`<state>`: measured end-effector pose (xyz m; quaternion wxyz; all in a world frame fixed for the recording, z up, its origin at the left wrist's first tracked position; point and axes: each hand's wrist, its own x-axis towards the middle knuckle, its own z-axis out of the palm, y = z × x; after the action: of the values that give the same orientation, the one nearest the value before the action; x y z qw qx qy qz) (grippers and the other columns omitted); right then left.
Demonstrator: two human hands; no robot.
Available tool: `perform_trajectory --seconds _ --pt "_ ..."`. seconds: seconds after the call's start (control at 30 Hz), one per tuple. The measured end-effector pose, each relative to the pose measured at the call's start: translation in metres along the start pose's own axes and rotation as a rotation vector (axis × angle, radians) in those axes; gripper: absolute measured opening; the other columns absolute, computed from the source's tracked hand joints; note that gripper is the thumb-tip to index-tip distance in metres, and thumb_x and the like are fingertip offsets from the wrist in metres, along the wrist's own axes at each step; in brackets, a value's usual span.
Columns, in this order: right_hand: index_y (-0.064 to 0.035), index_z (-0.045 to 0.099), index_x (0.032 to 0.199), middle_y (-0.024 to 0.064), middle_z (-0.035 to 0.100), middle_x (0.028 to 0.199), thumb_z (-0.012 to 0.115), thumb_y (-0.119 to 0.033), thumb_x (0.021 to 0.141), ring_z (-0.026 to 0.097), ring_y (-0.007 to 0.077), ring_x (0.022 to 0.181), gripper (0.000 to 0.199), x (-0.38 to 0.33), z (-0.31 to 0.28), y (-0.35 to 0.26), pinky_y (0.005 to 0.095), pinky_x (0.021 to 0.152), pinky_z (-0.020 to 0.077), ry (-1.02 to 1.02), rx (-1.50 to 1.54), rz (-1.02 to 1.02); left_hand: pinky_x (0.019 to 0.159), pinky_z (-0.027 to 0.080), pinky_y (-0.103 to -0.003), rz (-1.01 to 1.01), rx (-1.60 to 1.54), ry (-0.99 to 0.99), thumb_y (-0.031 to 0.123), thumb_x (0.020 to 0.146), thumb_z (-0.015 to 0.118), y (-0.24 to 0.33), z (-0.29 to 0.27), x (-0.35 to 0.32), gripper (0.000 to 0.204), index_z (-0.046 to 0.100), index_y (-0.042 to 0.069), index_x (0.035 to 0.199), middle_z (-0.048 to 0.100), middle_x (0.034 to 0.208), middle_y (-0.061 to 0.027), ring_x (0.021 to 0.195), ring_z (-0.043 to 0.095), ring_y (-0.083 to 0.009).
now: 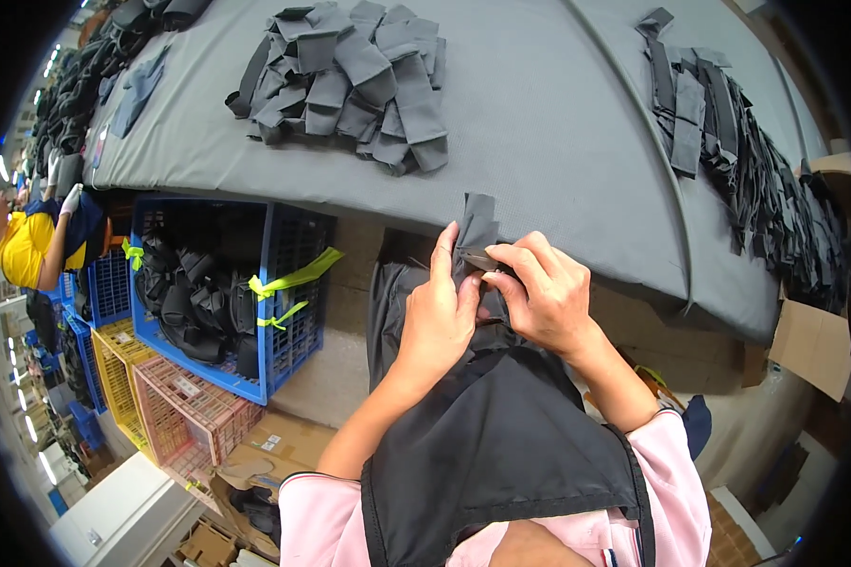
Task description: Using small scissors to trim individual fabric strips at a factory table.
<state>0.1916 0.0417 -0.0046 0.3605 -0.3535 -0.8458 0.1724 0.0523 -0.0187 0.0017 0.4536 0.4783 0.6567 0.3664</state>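
Note:
My left hand (435, 326) pinches a dark grey fabric strip (479, 217) between thumb and fingers, with the index finger stretched along its side. The strip's upper end stands up near the table edge. In my right hand (550, 293), small metal thread snips (479, 259) are gripped, mostly covered by the fingers. Their tip points left and meets the strip close to my left fingers. Both hands are held above my lap, over my black apron (501, 435). Whether the blades are apart cannot be made out.
Loose grey fabric strips (355, 80) lie heaped on the grey-covered table (539, 123). More strips (719, 132) hang over its right side. A blue crate (265, 312) of dark pieces stands at left, beside pink and yellow crates. Further left is another person in yellow (30, 248).

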Motion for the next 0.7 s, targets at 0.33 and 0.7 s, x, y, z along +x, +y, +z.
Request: perform_trajectory --seconds 0.33,0.7 --pt "-0.0073 0.06 0.091 0.0032 0.053 0.075 0.071 -0.011 0.07 0.053 0.0198 0.053 0.024 -0.006 -0.011 -0.008 0.0299 0.049 0.0407 -0.015 -0.054 0.093 0.049 0.044 -0.046 0.143 0.605 0.194 0.007 0.084 0.058 -0.012 0.006 0.002 0.073 0.016 0.002 0.143 0.057 0.059 -0.0195 0.055 0.058 -0.0392" --pt "-0.004 0.062 0.09 0.0067 0.056 0.074 0.07 -0.004 0.071 0.056 0.0217 0.056 0.021 -0.004 -0.017 -0.012 0.0313 0.051 0.0441 -0.102 -0.047 0.143 0.048 0.045 -0.045 0.145 0.693 0.211 0.006 0.083 0.058 -0.012 0.006 0.001 0.076 0.013 0.003 0.144 0.058 0.059 -0.0195 0.055 0.059 -0.0388"
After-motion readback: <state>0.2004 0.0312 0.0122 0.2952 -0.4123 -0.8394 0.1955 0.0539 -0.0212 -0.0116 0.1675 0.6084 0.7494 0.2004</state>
